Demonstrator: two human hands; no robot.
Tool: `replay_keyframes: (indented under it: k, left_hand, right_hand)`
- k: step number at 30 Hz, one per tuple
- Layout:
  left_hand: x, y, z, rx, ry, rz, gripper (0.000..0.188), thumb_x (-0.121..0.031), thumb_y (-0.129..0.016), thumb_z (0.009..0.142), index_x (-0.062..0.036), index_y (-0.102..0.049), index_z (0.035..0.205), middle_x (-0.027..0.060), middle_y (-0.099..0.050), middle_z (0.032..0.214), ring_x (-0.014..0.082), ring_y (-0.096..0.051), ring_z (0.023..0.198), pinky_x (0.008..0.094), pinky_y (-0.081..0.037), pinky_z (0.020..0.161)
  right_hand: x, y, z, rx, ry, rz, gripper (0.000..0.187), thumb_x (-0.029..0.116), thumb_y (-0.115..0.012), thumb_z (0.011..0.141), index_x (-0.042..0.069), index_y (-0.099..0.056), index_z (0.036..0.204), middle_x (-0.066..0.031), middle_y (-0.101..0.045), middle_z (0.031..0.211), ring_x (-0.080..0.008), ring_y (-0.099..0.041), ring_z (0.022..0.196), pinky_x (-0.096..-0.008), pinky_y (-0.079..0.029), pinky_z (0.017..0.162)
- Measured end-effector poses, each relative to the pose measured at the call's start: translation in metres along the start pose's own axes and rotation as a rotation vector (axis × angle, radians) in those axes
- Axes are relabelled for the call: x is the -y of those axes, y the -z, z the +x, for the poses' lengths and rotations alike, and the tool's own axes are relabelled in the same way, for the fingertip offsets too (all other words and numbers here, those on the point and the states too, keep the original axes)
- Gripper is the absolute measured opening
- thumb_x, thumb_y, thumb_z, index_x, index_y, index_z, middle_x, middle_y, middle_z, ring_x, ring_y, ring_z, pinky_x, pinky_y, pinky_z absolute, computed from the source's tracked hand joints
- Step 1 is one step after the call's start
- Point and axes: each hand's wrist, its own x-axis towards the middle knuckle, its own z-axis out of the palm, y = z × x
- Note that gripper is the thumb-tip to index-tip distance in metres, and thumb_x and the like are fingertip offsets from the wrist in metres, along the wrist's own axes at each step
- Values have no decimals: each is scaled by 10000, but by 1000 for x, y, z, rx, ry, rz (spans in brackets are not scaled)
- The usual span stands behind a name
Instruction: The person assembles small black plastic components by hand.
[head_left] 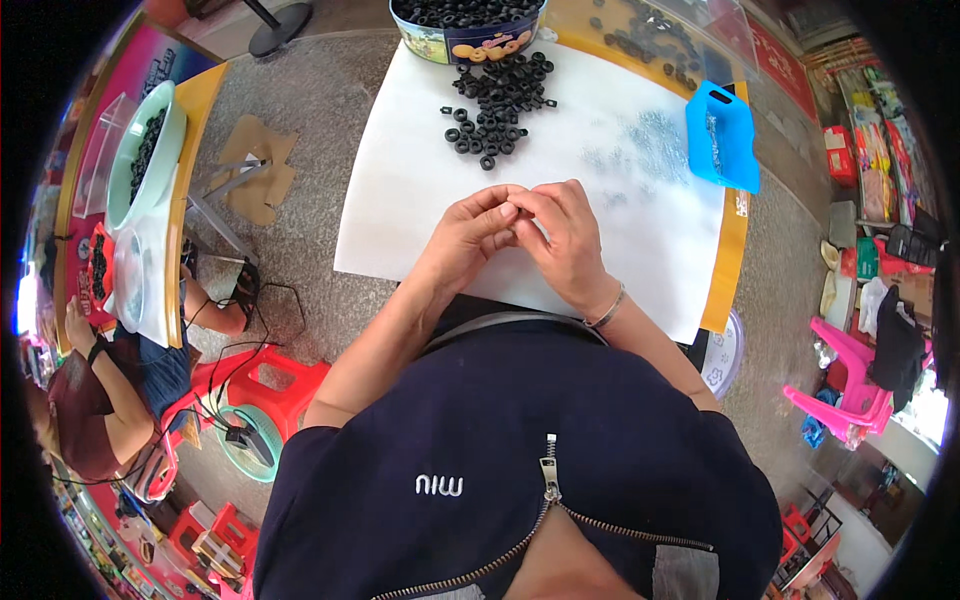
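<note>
White lettering (440,485) on a navy top (350,500), printed wording (500,43) on a biscuit-pictured tub (425,42), board lettering (157,70).

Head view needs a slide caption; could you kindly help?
Left hand and right hand meet over a white sheet, a loose pile of black rings beyond.

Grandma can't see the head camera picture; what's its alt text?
A person's left hand and right hand meet over a white sheet; anything held is too small to tell. Beyond lie piled black rings, a full tin and a blue tray.
</note>
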Motion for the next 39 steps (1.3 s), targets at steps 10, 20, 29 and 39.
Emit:
replay_keyframes:
  k: [10, 20, 29, 39]
  left_hand:
    - [-1, -4, 0, -127, 10, 34, 252, -82, -549, 939, 78, -562, 1134, 91, -634, 915, 138, -632, 785, 277, -572, 758]
    - [-2, 1, -2, -101, 42, -16, 216, -88, -581, 923, 35, -589, 1101, 70, -626, 859, 134, -636, 762, 249, -564, 722]
    - [-5, 0, -1, -132, 30, 11, 237, -74, -564, 927, 77, -575, 1110, 121, -654, 937, 135, -639, 746, 265, -583, 732]
    - [-6, 3, -1, -82, 56, -94, 236, -69, -543, 937, 82, -556, 1118, 126, -647, 937, 135, -645, 749, 265, -584, 740]
  right_hand:
    - [-1, 3, -3, -19, -283, 272, 141, 18, -587, 822, 34, -633, 954, -80, -600, 888, -211, -567, 808, -319, -482, 689]
    - [-4, 8, -2, -33, -53, 24, 129, 45, -634, 799, 24, -625, 926, -89, -608, 869, -255, -544, 789, -348, -462, 694]
    - [-8, 10, -2, -1, -140, 95, 107, 50, -626, 825, 29, -632, 930, -87, -623, 837, -240, -566, 768, -340, -471, 682]
    - [-4, 10, 0, -16, -264, 207, 96, 44, -606, 847, 22, -640, 933, -86, -629, 844, -217, -590, 777, -312, -482, 679]
